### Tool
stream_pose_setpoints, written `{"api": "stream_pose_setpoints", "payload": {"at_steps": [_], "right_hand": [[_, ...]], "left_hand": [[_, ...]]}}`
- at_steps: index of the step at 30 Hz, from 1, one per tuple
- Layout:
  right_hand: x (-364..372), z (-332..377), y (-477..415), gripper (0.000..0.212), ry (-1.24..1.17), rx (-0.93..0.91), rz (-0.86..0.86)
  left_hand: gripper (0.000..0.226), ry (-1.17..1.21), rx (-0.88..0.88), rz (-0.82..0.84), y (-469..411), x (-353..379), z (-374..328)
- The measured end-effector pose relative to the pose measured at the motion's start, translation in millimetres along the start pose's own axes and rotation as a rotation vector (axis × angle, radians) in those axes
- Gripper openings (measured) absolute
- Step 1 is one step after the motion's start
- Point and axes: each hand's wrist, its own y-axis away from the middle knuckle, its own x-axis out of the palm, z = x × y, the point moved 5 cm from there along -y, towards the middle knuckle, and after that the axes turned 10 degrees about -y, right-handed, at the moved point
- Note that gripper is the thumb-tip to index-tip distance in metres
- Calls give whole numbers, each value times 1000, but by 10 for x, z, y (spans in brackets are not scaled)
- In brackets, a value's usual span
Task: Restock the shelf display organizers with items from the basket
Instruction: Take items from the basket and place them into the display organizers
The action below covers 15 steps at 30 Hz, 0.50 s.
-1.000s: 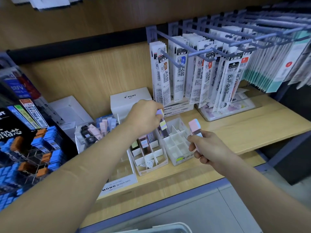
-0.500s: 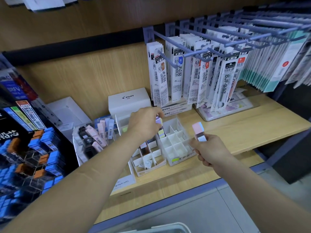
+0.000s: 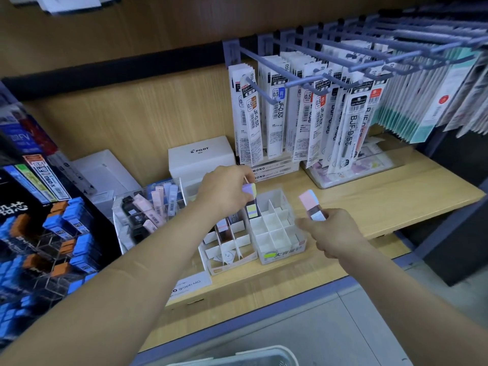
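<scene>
Two white gridded organizers stand side by side on the wooden shelf: the left organizer (image 3: 229, 248) and the right organizer (image 3: 280, 235), whose cells look mostly bare. My left hand (image 3: 224, 190) grips a purple and yellow eraser (image 3: 250, 191) over the back left corner of the right organizer. A similar eraser (image 3: 252, 211) stands in the cell just below it. My right hand (image 3: 326, 231) holds a pink and blue eraser (image 3: 309, 202) upright, just right of that organizer. The basket rim (image 3: 237, 356) shows at the bottom edge.
A white Pilot box (image 3: 200, 157) stands behind the organizers. A clear bin of lead cases (image 3: 148, 207) sits to their left, beside a dark rack of blue and orange cases (image 3: 52, 233). Refill packs (image 3: 303, 117) hang on pegs above the shelf's right half.
The view has shifted slightly left and down. My left hand stays over the right organizer's back corner with its eraser. My right hand has drifted a little right with the pink eraser.
</scene>
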Motion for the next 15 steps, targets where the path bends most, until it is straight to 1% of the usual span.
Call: {"api": "stream_pose_setpoints", "payload": {"at_steps": [2,3,5,6,8,10,12,15], "right_hand": [[19,84,46,18,-141,5,33],[45,122,77,22,-234,40,72],[122,192,150,36,-409,140,179],[167,224,187,42,-478,187,234],[258,273,253,49,-558,258,332],[344,311,302,51,-580,290,401],[409,345,343,48,-603,300,441],[461,375,387,41,-664,307,467]], "left_hand": [[28,-27,-14,9,13,24,1],[29,-44,-19,5,19,21,2],[31,-36,-11,-45,44,-41,-19],[28,32,-4,-86,64,-93,-41],[14,333,14,-117,148,-209,-143],[13,634,53,-8,256,-255,-310],[17,741,75,85,330,-262,-410],[13,871,-3,126,387,-284,-367]]}}
